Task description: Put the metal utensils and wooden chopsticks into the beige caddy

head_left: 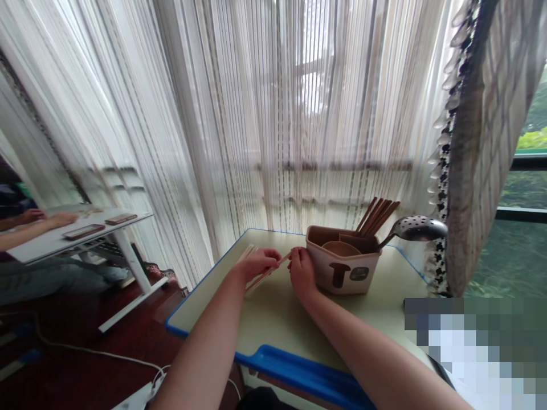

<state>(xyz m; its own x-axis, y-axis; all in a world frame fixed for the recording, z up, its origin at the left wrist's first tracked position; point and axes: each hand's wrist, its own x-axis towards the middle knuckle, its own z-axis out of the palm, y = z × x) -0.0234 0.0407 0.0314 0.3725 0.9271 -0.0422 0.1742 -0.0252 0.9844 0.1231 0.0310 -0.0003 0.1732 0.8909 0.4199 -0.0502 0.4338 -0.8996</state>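
My left hand (261, 263) and my right hand (302, 273) are close together over the desk, fingers closed in a pinch. A thin, pale wooden chopstick (285, 258) spans the small gap between them, held at both ends. Beneath my left hand more pale chopsticks (252, 286) lie on the desktop, partly covered by it. Right beside my right hand stands a beige and brown utensil holder (329, 273). Several dark brown chopsticks (378, 216) and a perforated metal skimmer (419, 228) stick up out of its far right side.
The cream desk (205, 310) has a raised blue edge (299, 367). Sheer curtains (239, 114) hang behind it. To the left, another person's arms (38, 225) rest on a white table (51, 245) with small trays (84, 232). A cable (98, 354) crosses the floor.
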